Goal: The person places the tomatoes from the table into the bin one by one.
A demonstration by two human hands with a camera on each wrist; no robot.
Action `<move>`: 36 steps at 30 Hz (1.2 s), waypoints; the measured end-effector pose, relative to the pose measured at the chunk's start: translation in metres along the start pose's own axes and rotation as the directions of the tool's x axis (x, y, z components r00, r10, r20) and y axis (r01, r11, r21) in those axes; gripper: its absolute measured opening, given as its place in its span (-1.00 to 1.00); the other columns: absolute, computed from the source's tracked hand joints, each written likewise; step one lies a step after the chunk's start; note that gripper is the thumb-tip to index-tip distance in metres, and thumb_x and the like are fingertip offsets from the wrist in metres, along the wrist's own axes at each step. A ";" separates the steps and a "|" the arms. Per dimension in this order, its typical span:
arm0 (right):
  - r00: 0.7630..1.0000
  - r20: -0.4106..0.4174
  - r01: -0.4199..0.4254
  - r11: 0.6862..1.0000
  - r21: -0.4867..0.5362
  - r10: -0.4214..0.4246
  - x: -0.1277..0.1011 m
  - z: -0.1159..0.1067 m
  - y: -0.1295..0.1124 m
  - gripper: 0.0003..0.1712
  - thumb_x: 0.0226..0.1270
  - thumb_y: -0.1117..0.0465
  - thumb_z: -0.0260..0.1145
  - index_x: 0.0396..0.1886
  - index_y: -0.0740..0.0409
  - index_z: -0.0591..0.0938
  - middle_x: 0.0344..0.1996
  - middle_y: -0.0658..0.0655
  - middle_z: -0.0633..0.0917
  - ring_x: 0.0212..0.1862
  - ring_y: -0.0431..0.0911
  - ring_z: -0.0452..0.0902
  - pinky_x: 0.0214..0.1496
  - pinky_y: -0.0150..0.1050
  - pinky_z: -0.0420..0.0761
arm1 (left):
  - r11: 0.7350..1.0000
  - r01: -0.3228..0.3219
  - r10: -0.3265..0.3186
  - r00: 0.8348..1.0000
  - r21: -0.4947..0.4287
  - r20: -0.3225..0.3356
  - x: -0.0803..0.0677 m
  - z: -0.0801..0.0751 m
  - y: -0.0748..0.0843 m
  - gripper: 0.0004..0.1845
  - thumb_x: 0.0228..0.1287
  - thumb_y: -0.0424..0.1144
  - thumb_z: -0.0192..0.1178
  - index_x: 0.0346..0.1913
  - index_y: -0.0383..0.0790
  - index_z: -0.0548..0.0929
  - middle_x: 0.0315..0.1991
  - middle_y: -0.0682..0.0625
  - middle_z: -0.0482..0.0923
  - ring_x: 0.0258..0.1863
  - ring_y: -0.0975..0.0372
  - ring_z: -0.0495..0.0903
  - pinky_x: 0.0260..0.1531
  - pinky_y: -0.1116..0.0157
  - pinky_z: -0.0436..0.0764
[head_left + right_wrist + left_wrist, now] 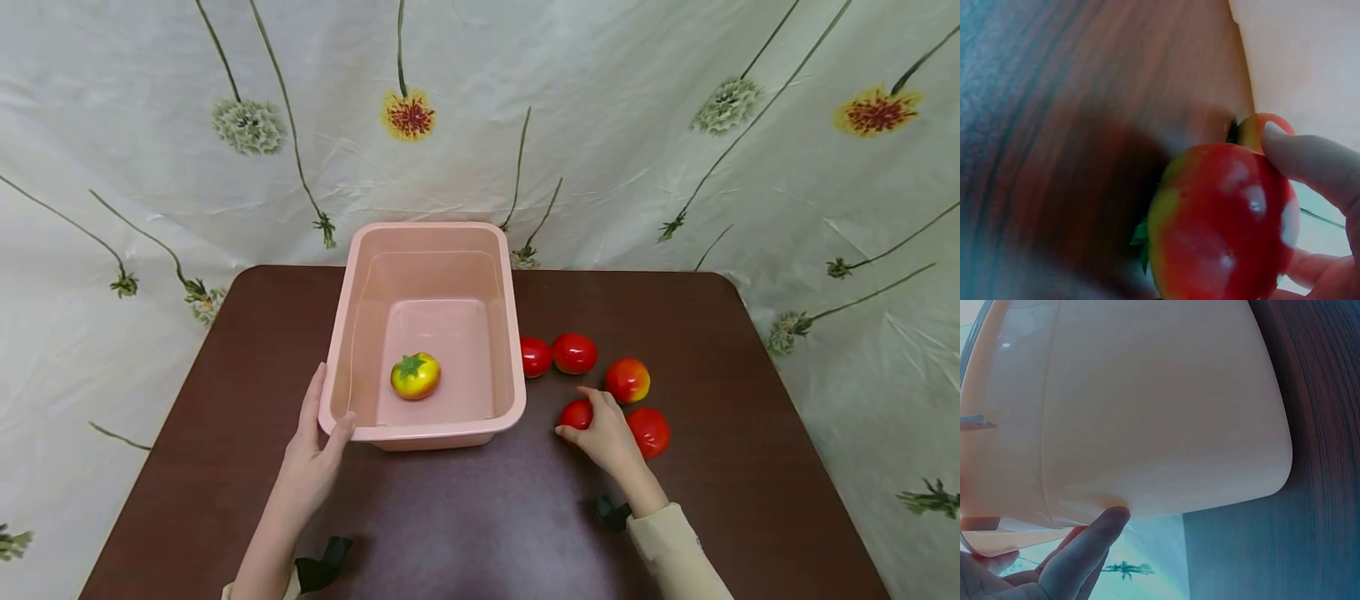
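Note:
A pink plastic basin [431, 431] stands on the brown table, and one yellow-red tomato [416, 377] with a green leafy top lies inside it. My left hand [311, 462] grips the basin's near left corner, thumb on the rim side; the left wrist view shows the basin's wall [1166, 412] close up. To the right of the basin, my right hand [609, 433] holds a red tomato [576, 414] between thumb and fingers. In the right wrist view this tomato [1222, 219] shows a yellowish side and a bit of green leaf.
Several other tomatoes lie around the right hand: one red tomato [536, 357] beside the basin, another red tomato [575, 354], a red-yellow tomato [628, 381] and a red tomato [648, 432]. Behind the table [660, 308] hangs a flower-printed cloth [600, 133].

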State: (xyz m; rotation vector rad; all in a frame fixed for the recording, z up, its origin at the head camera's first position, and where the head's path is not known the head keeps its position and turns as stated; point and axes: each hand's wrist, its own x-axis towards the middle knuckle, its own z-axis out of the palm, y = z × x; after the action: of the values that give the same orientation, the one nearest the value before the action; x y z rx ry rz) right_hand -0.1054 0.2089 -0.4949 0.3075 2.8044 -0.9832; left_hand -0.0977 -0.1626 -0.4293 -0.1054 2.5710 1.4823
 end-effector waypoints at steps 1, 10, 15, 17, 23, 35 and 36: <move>1.000 0.000 0.003 1.000 -0.009 -0.003 -0.001 0.001 0.000 -0.14 0.08 0.11 0.52 0.36 0.26 0.39 0.24 0.34 0.46 0.22 0.26 0.42 0.27 0.20 0.47 | 1.000 0.005 -0.005 1.000 0.002 0.001 0.000 0.000 0.000 -0.11 0.45 -0.01 0.05 0.56 0.36 -0.34 0.61 -0.15 -0.25 0.49 -0.26 0.02 0.29 -0.39 0.11; 0.999 -0.032 0.017 0.998 -0.055 -0.019 -0.003 0.006 0.001 -0.12 0.02 0.09 0.56 0.32 0.27 0.43 0.26 0.36 0.45 0.23 0.31 0.41 0.26 0.22 0.46 | 1.000 0.003 -0.003 1.000 0.004 -0.004 0.000 0.001 -0.001 -0.12 0.46 -0.04 0.05 0.56 0.35 -0.33 0.61 -0.17 -0.22 0.48 -0.27 0.04 0.31 -0.38 0.11; 0.998 -0.046 0.030 0.999 -0.034 -0.031 -0.002 0.001 -0.001 -0.14 0.04 0.08 0.55 0.32 0.28 0.44 0.24 0.36 0.47 0.22 0.28 0.45 0.27 0.21 0.47 | 1.000 0.004 -0.004 1.000 0.003 -0.006 0.000 0.001 -0.002 -0.12 0.46 -0.04 0.05 0.56 0.36 -0.32 0.61 -0.17 -0.22 0.48 -0.26 0.04 0.30 -0.38 0.11; 0.998 -0.053 0.037 0.999 -0.018 -0.038 -0.002 -0.002 -0.002 -0.15 0.05 0.08 0.55 0.32 0.27 0.44 0.23 0.35 0.48 0.21 0.26 0.45 0.27 0.20 0.47 | 1.000 0.000 0.000 1.000 0.003 -0.007 0.000 0.001 -0.001 -0.12 0.46 -0.03 0.05 0.56 0.36 -0.32 0.61 -0.17 -0.22 0.48 -0.27 0.04 0.29 -0.40 0.10; 0.997 -0.067 0.049 0.998 0.034 -0.047 -0.001 -0.015 -0.011 -0.13 0.07 0.05 0.54 0.35 0.24 0.42 0.27 0.31 0.46 0.23 0.24 0.44 0.24 0.20 0.51 | 1.000 -0.021 0.021 1.000 -0.002 -0.020 0.000 0.001 -0.002 -0.14 0.46 -0.03 0.06 0.56 0.37 -0.28 0.60 -0.17 -0.19 0.49 -0.25 0.03 0.29 -0.40 0.10; 0.993 -0.099 0.078 0.993 0.092 -0.069 0.009 -0.054 -0.042 -0.10 0.12 -0.04 0.49 0.42 0.13 0.36 0.33 0.27 0.41 0.26 0.22 0.38 0.15 0.19 0.57 | 1.000 -0.028 0.028 0.999 -0.010 -0.017 0.001 0.000 -0.001 -0.15 0.46 0.02 0.05 0.56 0.40 -0.29 0.61 -0.12 -0.19 0.51 -0.21 0.01 0.30 -0.41 0.09; 0.992 -0.106 0.085 0.991 0.099 -0.074 0.010 -0.057 -0.045 -0.11 0.13 -0.04 0.48 0.42 0.12 0.36 0.33 0.27 0.41 0.26 0.23 0.38 0.16 0.20 0.57 | 0.999 -0.030 0.030 0.999 -0.010 -0.018 0.001 0.000 -0.002 -0.15 0.46 0.02 0.05 0.56 0.39 -0.28 0.61 -0.13 -0.19 0.51 -0.22 0.01 0.30 -0.41 0.09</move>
State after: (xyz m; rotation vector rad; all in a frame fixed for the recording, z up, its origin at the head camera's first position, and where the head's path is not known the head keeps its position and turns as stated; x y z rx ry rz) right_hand -0.1299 0.2122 -0.4260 0.2670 2.8829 -1.1648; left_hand -0.0983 -0.1634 -0.4307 -0.0818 2.5903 1.5121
